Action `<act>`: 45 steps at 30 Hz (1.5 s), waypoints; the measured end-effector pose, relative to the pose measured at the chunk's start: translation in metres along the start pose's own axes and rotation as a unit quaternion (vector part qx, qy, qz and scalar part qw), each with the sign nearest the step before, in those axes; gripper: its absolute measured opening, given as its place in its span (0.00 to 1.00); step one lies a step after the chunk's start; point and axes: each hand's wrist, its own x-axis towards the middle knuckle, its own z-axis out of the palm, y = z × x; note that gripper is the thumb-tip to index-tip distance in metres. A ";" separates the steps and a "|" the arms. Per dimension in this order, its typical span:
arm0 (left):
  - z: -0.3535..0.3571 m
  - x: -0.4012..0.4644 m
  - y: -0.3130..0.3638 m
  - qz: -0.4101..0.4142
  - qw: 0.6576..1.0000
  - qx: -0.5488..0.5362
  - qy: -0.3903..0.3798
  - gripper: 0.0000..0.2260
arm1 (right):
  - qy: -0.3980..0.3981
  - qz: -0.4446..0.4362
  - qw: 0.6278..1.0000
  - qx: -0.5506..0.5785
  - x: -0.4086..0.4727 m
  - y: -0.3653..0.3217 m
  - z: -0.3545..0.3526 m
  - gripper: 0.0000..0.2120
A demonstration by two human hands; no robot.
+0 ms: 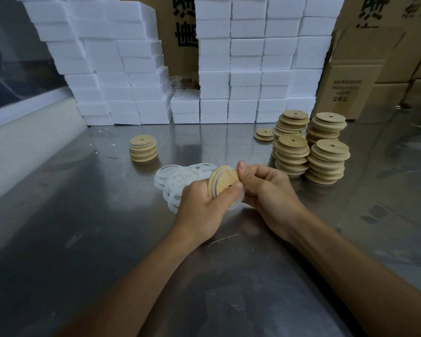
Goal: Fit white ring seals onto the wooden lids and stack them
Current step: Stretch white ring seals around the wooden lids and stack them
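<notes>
Lid in hand: a round wooden lid (pixel 223 184) with a small hole, held tilted above the desk (pixel 83 215), between both hands.
Left hand (pixel 202 205): curled around the lower edge of the lid, thumb across its face.
Right hand (pixel 265 188): fingers curled, pinching the white ring (pixel 238 205) at the lid's right edge; the ring looks only partly seated.
Lid handling: probably light, stiff and smooth, so it is best gripped by the rim, leaving the groove free.
Ring handling: looks thin, soft and stretchy; I think it should be worked around little by little, because it can twist or slip off.
Loose rings (pixel 180 177): a pile on the desk, just behind the hands.
Finished stack (pixel 143 152): few lids with rings, at the left.
Bare lids (pixel 311 147): several tall stacks at the right, a bit uneven, easy to knock.
</notes>
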 end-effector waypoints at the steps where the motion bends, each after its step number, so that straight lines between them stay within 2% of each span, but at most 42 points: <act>1: 0.000 0.000 -0.001 -0.006 1.000 -0.004 0.005 0.13 | -0.004 0.008 1.000 0.001 0.000 0.000 0.000 0.20; 3: 0.000 0.000 -0.001 -0.006 1.000 -0.007 0.009 0.12 | -0.013 0.024 1.000 0.003 0.000 -0.001 -0.002 0.21; 5: 0.000 0.000 -0.001 0.007 1.000 -0.002 0.006 0.13 | -0.016 0.032 0.999 0.012 0.000 -0.002 -0.003 0.17; 10: 0.001 -0.001 0.000 0.027 1.000 0.014 -0.003 0.15 | 0.001 0.011 1.000 0.023 0.000 -0.004 -0.004 0.13; 15: -0.001 -0.002 -0.001 0.007 1.000 0.025 -0.003 0.17 | 0.026 -0.041 0.997 -0.066 -0.003 0.001 -0.001 0.11; 17: -0.001 -0.003 -0.002 -0.004 1.000 0.017 -0.013 0.17 | 0.042 -0.162 0.968 -0.187 -0.005 0.002 0.000 0.05; 19: -0.003 -0.003 -0.002 -0.026 0.999 -0.015 -0.041 0.18 | 0.049 -0.296 0.899 -0.318 -0.007 -0.001 0.001 0.04; 21: -0.003 -0.003 -0.002 -0.038 0.997 -0.030 -0.058 0.17 | 0.033 -0.365 0.851 -0.376 -0.007 -0.004 0.001 0.05; 22: -0.003 -0.003 -0.002 -0.036 0.997 -0.027 -0.059 0.17 | 0.022 -0.367 0.848 -0.383 -0.007 -0.005 0.001 0.05; 24: -0.002 -0.004 -0.002 -0.025 0.998 -0.013 -0.048 0.17 | 0.021 -0.322 0.874 -0.364 -0.007 -0.005 0.000 0.07; 28: -0.001 -0.002 -0.002 -0.001 1.000 0.011 -0.017 0.19 | 0.018 -0.209 0.946 -0.248 -0.005 -0.004 0.000 0.11; 31: -0.001 -0.003 -0.001 0.016 1.000 0.019 -0.011 0.22 | 0.013 -0.145 0.973 -0.177 -0.003 -0.005 0.001 0.12; 35: 0.000 -0.003 -0.001 0.024 0.999 0.026 -0.012 0.26 | -0.002 -0.070 0.992 -0.110 -0.002 -0.005 -0.003 0.15; 41: -0.001 -0.002 -0.001 0.013 1.000 0.015 0.007 0.25 | -0.029 -0.067 0.994 -0.078 -0.001 -0.002 -0.003 0.13; 45: 0.000 -0.001 -0.001 0.012 1.000 0.023 0.012 0.26 | -0.036 -0.035 0.997 -0.050 -0.001 -0.002 -0.004 0.14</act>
